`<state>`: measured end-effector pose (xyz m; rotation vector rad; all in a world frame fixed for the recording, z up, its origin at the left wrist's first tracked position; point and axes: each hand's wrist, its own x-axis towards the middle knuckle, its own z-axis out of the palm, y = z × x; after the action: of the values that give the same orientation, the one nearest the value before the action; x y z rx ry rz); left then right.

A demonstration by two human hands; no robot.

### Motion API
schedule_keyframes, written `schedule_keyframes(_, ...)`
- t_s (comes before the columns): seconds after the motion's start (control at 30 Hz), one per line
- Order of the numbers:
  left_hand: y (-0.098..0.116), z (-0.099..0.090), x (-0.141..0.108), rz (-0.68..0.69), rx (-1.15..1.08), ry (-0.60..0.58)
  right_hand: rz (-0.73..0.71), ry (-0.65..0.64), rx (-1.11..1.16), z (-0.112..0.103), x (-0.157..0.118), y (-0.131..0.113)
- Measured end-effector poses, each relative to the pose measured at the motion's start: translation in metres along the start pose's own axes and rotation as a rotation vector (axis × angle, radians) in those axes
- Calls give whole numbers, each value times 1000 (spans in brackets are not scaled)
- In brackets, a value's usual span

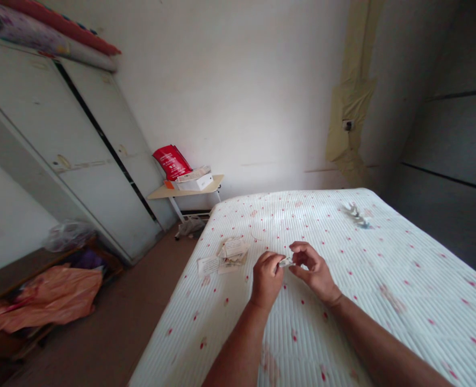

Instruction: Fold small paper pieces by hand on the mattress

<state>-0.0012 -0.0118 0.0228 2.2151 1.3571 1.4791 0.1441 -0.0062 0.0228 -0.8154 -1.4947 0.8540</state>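
My left hand [267,277] is closed, pinching a small folded piece of paper [286,262] between thumb and fingers above the bed. Just to its right is my right hand [314,271], with thumb and fingers curved and apart. Its thumb is close to the paper's edge; whether it touches I cannot tell. Left of my hands, a loose pile of printed paper slips [233,248] lies on the white quilted bedspread [238,333]. Several small whitish-grey folded shapes [357,216] sit in a row on the far right of the bed.
By the wall, a small table [157,193] bears a red bag [172,163] and a white box [195,184]. A wardrobe [93,140] stands at the left. Orange cloth or plastic [52,295] lies low beside the brown floor [141,290]. A wall socket [348,125] is at the right.
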Motion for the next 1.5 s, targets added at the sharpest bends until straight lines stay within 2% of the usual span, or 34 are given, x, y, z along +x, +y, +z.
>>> schedule_keyframes(0.1, 1, 0, 0, 3, 20, 0, -62, 21, -65, -2, 0, -1)
schedule_keyframes(0.2, 0, 0, -1, 11, 43, -5, -112, -10, -122, -3, 0, -5)
schedule_keyframes(0.73, -2, 3, -2, 32, 67, -4, -85, -26, -295, 1, 2, -5)
schedule_keyframes(1.03, 1, 4, -1, -15, 98, -79, -237, -113, -672, -3, 5, -9)
schedule_keyframes(1.13, 1, 5, 0, -84, 16, -89, -185, -91, -684, -3, 5, -10)
schedule_keyframes(1.23, 1, 6, 0, -230, -100, -98, -103, -76, -620, -3, 7, -8)
schedule_keyframes(1.4, 2, 1, -1, -468, -426, -218, -35, -102, -556, -7, 10, -8)
schedule_keyframes(1.5, 3, -1, 0, -587, -586, -250, -41, -142, -517, -10, 11, -9)
